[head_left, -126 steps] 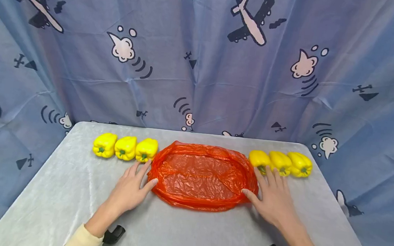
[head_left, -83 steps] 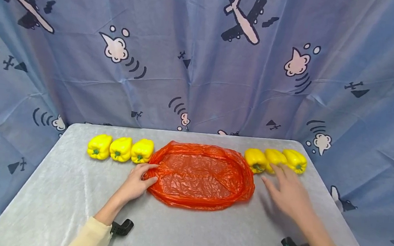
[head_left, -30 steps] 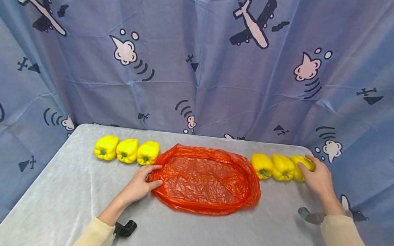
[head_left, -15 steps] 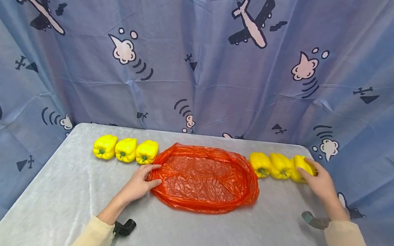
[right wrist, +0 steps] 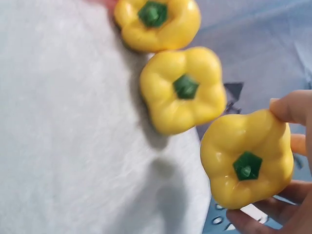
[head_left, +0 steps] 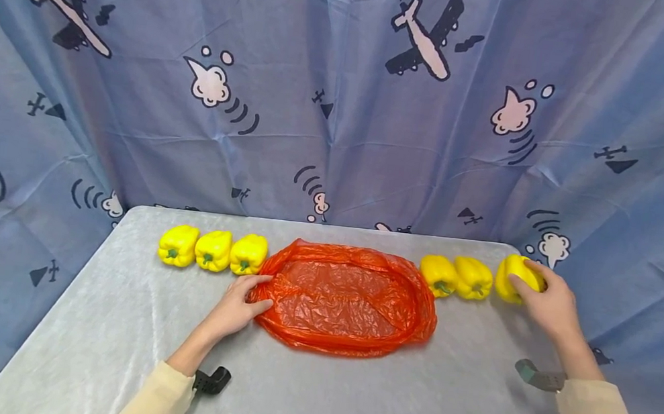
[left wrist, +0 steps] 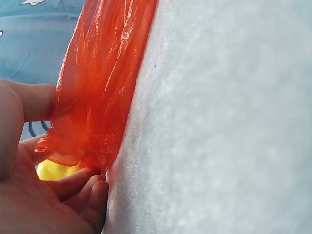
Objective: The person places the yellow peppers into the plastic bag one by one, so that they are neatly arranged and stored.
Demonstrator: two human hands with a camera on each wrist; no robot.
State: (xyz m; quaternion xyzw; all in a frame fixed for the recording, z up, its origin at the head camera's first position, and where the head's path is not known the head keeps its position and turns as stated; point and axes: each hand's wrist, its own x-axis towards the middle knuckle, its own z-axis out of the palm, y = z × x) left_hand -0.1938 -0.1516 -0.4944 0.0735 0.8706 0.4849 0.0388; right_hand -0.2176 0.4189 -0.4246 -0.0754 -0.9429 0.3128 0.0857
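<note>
A right hand (head_left: pixel 555 308) holds a glossy, four-lobed yellow pepper (right wrist: pixel 247 158) just above the felt-like grey bench (head_left: pixel 348 401), near its far right corner, fingers clamped round the smooth sides.
The left hand (head_left: pixel 233 308), its fingers partly veiled by film, appears hooked round the left rim of a crinkled, translucent red plastic bag (head_left: pixel 346 303) spread in an oval mid-bench; three blocky peppers (head_left: pixel 213 250) sit toward the far left corner, two peppers (head_left: pixel 473 278) right of the bag.

The peppers (right wrist: pixel 234 141) are yellow, their stems (right wrist: pixel 247 165) green, the bag (head_left: pixel 343 299) orange-red, the curtain (head_left: pixel 282 107) blue with printed airplanes.
</note>
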